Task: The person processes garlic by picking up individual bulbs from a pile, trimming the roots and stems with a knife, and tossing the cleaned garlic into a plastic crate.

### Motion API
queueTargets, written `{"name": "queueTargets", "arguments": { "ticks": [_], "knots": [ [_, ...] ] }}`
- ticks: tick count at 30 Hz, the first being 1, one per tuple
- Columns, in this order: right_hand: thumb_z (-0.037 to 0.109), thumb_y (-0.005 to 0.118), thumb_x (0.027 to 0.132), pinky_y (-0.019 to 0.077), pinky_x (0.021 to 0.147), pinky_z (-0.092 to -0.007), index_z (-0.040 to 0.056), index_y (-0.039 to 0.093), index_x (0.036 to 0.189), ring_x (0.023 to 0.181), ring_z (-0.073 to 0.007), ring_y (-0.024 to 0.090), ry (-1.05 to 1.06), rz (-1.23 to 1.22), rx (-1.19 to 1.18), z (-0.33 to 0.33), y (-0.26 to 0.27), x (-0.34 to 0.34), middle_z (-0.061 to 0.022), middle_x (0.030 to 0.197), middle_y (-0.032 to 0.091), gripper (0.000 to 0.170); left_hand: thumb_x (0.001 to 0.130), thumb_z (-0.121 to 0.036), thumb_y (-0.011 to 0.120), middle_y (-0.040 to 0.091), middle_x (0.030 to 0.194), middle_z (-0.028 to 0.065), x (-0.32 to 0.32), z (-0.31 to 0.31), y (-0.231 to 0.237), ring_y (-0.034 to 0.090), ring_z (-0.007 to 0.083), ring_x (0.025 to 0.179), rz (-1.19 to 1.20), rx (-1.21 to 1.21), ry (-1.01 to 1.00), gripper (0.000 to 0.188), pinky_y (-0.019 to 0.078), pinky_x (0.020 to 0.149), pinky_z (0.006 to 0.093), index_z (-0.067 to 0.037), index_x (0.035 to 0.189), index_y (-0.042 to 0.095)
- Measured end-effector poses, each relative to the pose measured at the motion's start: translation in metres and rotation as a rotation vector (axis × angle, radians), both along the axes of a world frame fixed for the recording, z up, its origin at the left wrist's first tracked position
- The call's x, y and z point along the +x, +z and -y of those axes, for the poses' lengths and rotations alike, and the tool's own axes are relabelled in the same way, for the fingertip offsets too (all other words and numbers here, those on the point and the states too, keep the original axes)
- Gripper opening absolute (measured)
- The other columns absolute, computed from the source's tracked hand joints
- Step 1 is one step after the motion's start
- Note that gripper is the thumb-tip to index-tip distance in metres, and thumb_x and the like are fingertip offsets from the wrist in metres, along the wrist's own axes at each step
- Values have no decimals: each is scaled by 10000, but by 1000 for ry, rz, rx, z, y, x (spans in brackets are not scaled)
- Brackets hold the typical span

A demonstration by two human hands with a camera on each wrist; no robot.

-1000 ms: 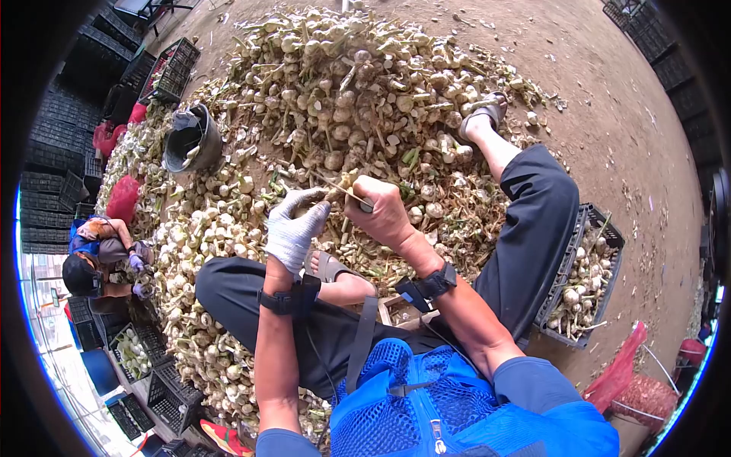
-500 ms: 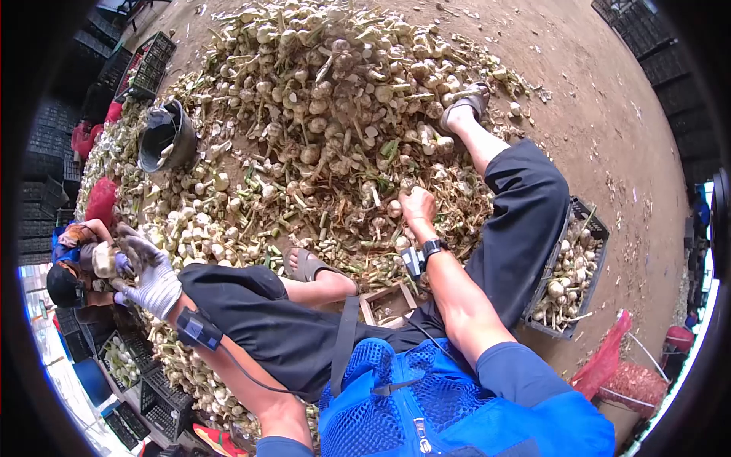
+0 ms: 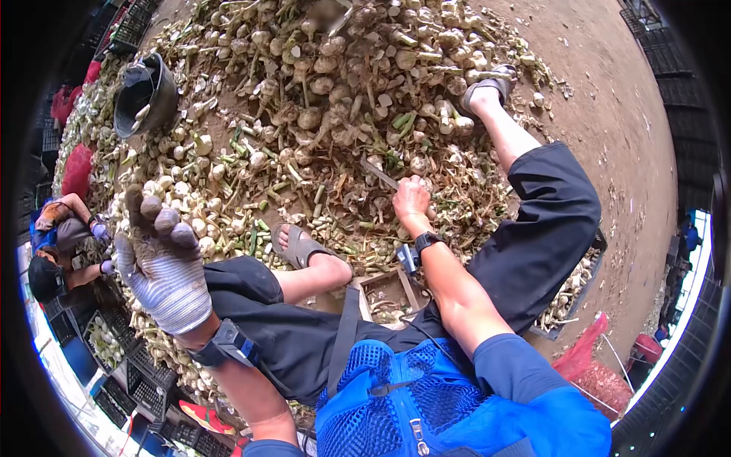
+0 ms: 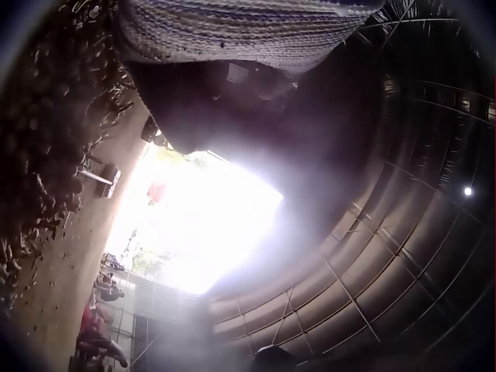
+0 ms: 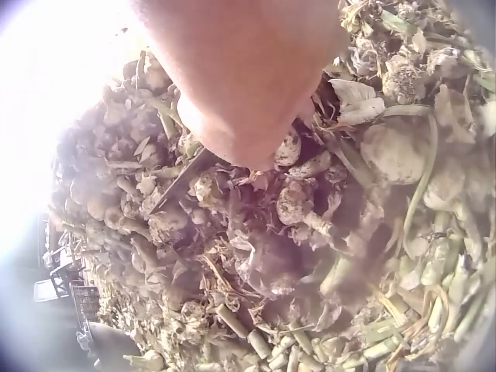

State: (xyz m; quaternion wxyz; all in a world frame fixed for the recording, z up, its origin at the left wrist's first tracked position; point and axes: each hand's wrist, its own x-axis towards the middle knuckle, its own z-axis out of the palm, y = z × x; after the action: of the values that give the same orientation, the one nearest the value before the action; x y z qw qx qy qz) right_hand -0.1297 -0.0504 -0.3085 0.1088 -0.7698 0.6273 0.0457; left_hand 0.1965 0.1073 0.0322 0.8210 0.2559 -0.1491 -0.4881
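Observation:
My left hand [image 3: 169,266], in a striped knit glove with dirt-darkened fingers, is raised at the left over the garlic bulbs [image 3: 199,227]. Its fingers are spread and loosely bent, with nothing showing between them. In the left wrist view the glove cuff [image 4: 248,35] fills the top edge. My bare right hand [image 3: 412,199] is low over the garlic in front of me and grips a knife, its handle hidden in the fist. The knife blade [image 3: 379,174] points up and left; the right wrist view also shows the blade [image 5: 182,180] beside bulbs and cut stems.
A large heap of untrimmed garlic [image 3: 335,84] rises ahead. A dark bucket [image 3: 164,95] stands at the left, with another person [image 3: 65,236] crouching beyond. A garlic-filled crate [image 3: 571,297] is beside my right leg. A red net bag [image 3: 582,350] lies behind it.
My hands have parted: the left swung out to the left and turned, and a pale bulb-like thing near it half a second ago is gone. The right moved down towards the garlic.

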Motion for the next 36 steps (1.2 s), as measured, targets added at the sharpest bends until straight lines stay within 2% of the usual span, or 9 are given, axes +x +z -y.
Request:
{"name": "queueTargets", "arguments": {
  "ticks": [10, 20, 25, 27, 28, 29, 31, 35, 36],
  "knots": [
    [163, 660, 828, 576, 792, -443, 41, 733, 953, 942, -353, 700, -31, 64, 126, 2, 31, -5, -171, 1063, 662, 189, 978, -292, 566, 663, 1046, 123, -56, 23, 9, 671, 217, 874, 383, 391, -25, 450, 565, 774, 347, -4, 1322, 538],
    [153, 634, 845, 580, 775, -433, 61, 719, 925, 902, -337, 701, 45, 58, 13, -1, -2, -8, -149, 1062, 666, 149, 930, -299, 625, 665, 1015, 122, -73, 38, 6, 668, 207, 869, 551, 559, -152, 492, 567, 759, 335, 40, 1281, 560],
    [235, 662, 830, 568, 789, -464, 57, 721, 886, 928, -345, 697, -82, 141, 68, 15, 29, 6, -165, 977, 699, 196, 913, -292, 641, 674, 1012, 107, -80, 47, 8, 663, 189, 871, 600, 630, -165, 468, 551, 798, 325, 30, 1249, 596],
    [422, 723, 778, 544, 740, -439, 55, 744, 863, 827, -354, 697, -210, 371, 156, 22, 61, 18, -169, 897, 726, 377, 922, -254, 642, 678, 1026, 92, -80, 46, 2, 662, 178, 881, 645, 650, -183, 418, 547, 812, 319, 23, 1233, 612],
    [471, 745, 741, 531, 698, -413, 61, 758, 863, 756, -302, 697, -265, 485, 224, 26, 72, 24, -149, 843, 730, 428, 933, -178, 630, 681, 1032, 78, -79, 45, -2, 661, 164, 892, 662, 652, -187, 351, 543, 824, 311, 19, 1224, 619],
    [390, 785, 764, 519, 656, -357, 57, 757, 937, 712, -194, 677, -277, 716, 307, 28, 84, 27, -86, 829, 734, 376, 924, -145, 647, 681, 1029, 70, -79, 45, -11, 655, 151, 895, 735, 635, -183, 340, 540, 836, 300, 7, 1226, 621],
    [284, 816, 792, 505, 631, -294, 38, 736, 1022, 744, -104, 651, -387, 1289, 609, 24, 117, 40, -28, 873, 731, 347, 902, -101, 684, 680, 1029, 58, -82, 45, -23, 645, 127, 903, 910, 612, -149, 344, 533, 851, 281, -18, 1230, 624],
    [241, 804, 841, 538, 643, -244, 9, 691, 1099, 810, -110, 683, -245, 1597, 756, 7, 213, 58, -49, 970, 735, 364, 728, -281, 858, 665, 1166, 144, -85, 45, -43, 648, 263, 1068, 1521, 694, -77, 684, 512, 944, 354, -51, 1307, 576],
    [234, 808, 842, 539, 645, -239, -2, 684, 1110, 837, -110, 693, -169, 1672, 800, 1, 231, 60, -69, 1018, 738, 378, 705, -312, 870, 661, 1185, 156, -86, 46, -48, 640, 280, 1096, 1527, 698, -85, 732, 504, 961, 364, -53, 1319, 568]
  ]
}}
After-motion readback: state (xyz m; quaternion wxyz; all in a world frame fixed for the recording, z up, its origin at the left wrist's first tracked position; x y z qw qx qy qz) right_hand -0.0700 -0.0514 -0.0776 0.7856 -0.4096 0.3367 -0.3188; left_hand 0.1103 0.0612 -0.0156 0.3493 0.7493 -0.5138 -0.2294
